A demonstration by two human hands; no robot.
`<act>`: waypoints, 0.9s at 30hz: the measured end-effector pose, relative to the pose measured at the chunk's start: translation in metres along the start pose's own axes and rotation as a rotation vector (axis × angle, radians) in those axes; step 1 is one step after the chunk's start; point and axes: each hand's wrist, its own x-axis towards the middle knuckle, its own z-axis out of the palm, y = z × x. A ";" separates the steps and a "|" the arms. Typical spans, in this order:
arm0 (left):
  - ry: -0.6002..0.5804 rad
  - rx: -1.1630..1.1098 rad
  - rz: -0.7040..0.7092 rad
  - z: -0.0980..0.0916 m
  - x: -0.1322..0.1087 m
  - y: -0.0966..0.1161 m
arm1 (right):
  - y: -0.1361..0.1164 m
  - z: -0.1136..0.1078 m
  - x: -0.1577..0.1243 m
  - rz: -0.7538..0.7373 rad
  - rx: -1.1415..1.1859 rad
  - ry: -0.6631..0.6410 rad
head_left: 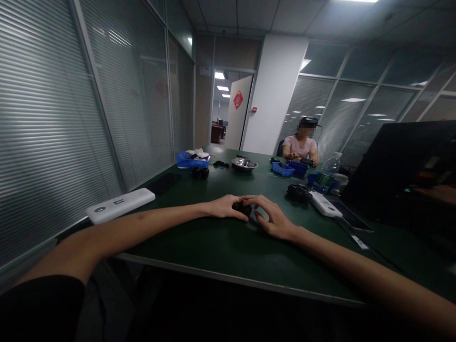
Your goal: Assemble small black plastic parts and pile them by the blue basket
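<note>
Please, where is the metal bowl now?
In the head view, the metal bowl stands on the green table, slightly right of centre, beyond the wearer's left hand and right hand.

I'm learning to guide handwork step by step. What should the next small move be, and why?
Probably close the right hand gently onto the small black object: the left hand has it between thumb and fingers, while the right fingers arch toward its top and the right thumb looks apart from it.
</note>
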 end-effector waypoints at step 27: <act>0.006 0.065 -0.014 0.001 0.000 0.004 | -0.003 0.001 0.003 -0.004 -0.055 -0.006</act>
